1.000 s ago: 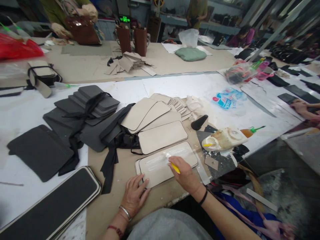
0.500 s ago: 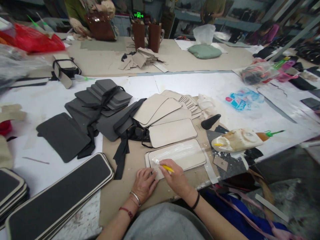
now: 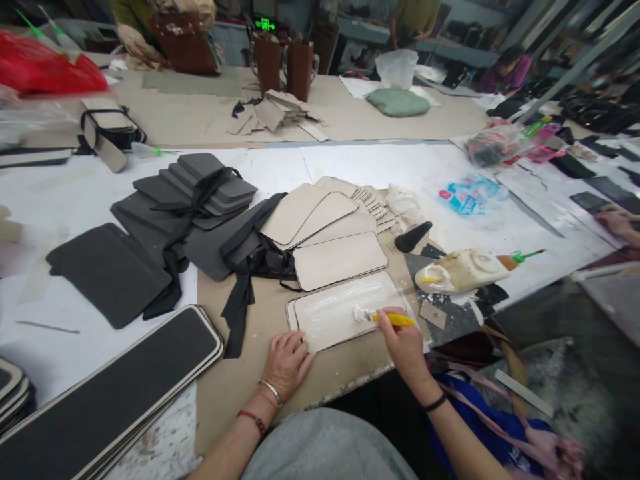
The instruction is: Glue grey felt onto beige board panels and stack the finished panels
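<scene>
My right hand (image 3: 405, 347) is closed around the yellow handle of a brush (image 3: 395, 320). Its white-coated bristles touch the top of a beige rounded panel (image 3: 345, 310), where wet white streaks shine. Another panel edge shows beneath on the left. At that panel's lower left corner lies my left hand (image 3: 287, 363), palm down with fingers extended, the fingertips touching the edge. Just above sits another beige panel (image 3: 343, 260), and behind it a fanned stack of beige panels (image 3: 310, 213). Right of my right hand, a cut-open white bottle (image 3: 463, 272) holds white paste.
Dark grey panels (image 3: 110, 273) tied with black strips lie left. Long black panels with beige borders (image 3: 125, 373) are stacked at the front left. Cardboard scraps (image 3: 275, 110) and a green cushion-like bundle (image 3: 397, 102) lie farther back. Other people are around the tables; one hand (image 3: 617, 223) shows at right.
My right hand and the brush have moved right across the panel, from its left end to right of its middle. My left hand stays at the corner. The view has shifted slightly right.
</scene>
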Demonstrator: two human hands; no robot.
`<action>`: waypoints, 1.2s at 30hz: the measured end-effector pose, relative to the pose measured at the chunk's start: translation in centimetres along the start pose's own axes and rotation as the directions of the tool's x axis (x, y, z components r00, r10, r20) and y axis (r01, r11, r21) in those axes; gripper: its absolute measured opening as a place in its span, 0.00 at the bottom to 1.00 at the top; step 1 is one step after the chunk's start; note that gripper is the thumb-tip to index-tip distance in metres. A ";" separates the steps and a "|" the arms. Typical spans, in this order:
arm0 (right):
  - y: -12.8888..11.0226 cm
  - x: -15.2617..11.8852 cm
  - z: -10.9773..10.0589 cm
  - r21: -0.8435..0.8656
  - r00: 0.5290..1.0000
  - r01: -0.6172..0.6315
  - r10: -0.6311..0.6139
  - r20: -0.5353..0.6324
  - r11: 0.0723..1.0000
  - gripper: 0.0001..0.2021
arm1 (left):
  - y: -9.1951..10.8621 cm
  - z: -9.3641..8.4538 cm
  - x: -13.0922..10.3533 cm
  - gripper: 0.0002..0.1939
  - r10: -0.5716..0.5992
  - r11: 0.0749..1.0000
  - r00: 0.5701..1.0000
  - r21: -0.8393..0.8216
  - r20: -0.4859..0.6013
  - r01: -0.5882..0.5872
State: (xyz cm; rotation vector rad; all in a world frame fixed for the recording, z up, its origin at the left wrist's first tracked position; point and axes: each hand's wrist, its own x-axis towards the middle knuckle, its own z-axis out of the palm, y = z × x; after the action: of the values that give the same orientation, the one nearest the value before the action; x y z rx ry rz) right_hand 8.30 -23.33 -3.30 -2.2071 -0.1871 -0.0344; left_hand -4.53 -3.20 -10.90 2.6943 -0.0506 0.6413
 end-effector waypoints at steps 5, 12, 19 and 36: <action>-0.8 -1.8 2.7 0.286 0.975 -0.142 0.084 0.203 0.948 0.15 | -0.1 0.0 0.0 0.06 0.026 1.000 1.000 0.012 -0.002 -0.025; 5.7 2.4 -3.2 -0.104 0.992 -0.074 0.063 -0.107 0.992 0.19 | -0.1 0.3 0.0 0.05 0.053 0.998 0.999 0.032 -0.007 -0.053; 6.3 2.4 -5.6 -0.371 0.938 0.292 -0.339 -0.067 0.882 0.15 | -0.3 0.2 0.0 0.06 0.076 0.996 0.997 0.055 -0.009 -0.076; 0.9 1.0 -9.4 0.104 0.966 -0.103 0.125 -0.228 0.989 0.17 | -1.6 0.8 -0.4 0.08 0.180 0.983 0.980 0.061 -0.089 -0.175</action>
State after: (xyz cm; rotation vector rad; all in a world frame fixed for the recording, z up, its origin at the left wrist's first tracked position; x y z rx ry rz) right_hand 9.85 -31.21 1.75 -2.0983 0.0690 -0.2173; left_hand -4.29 -2.00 -12.32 2.7275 -0.2556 0.8329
